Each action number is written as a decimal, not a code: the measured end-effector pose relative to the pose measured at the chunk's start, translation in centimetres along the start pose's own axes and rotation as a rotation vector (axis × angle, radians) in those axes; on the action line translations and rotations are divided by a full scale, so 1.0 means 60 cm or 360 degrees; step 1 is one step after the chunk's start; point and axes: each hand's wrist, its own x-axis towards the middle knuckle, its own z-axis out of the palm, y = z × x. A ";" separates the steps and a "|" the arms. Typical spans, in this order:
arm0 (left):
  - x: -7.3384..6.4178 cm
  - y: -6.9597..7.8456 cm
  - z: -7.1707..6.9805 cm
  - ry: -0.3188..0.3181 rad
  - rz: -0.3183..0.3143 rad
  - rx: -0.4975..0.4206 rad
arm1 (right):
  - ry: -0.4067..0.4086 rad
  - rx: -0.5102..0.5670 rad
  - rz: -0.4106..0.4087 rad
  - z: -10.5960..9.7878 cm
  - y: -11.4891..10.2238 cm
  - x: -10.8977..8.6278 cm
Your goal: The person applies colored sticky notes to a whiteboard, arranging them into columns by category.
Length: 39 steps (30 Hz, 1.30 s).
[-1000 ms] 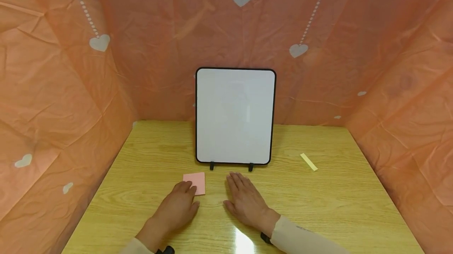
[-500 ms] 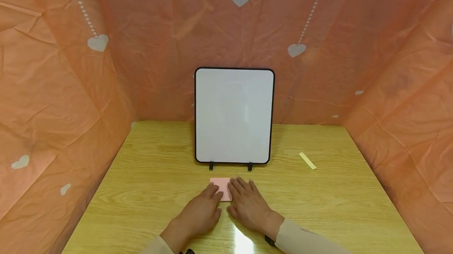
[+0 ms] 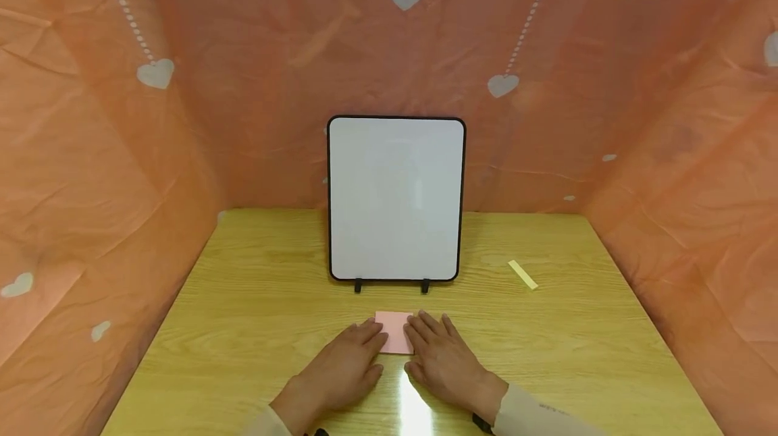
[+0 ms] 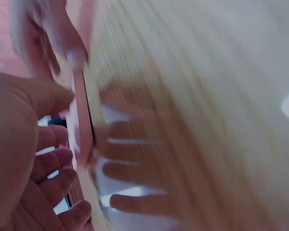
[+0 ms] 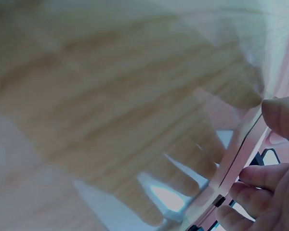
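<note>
Square pink paper pad (image 3: 395, 333) flat on yellowish wood-grain tabletop (image 3: 255, 274), abt midway btwn its L & R edges, btwn L hand (image 3: 343, 367) & R hand (image 3: 448, 363).
Both hands fairly flat, fingers loosely extended, tips touching pad's L & R sides resp.; I see no grip. Progress, my guess: pad positioning & squaring abt done, letting go not yet. Upright white rectangular board w/ black frame (image 3: 395, 200) stands nr back edge, behind pad; narrow pale-yellow strip (image 3: 523, 275) twd back R corner, untouched.
</note>
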 end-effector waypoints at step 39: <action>0.023 -0.085 -0.018 -0.0108 0.0588 0.0518 | 0.0479 -0.0532 -0.0523 0.003 0.001 0.037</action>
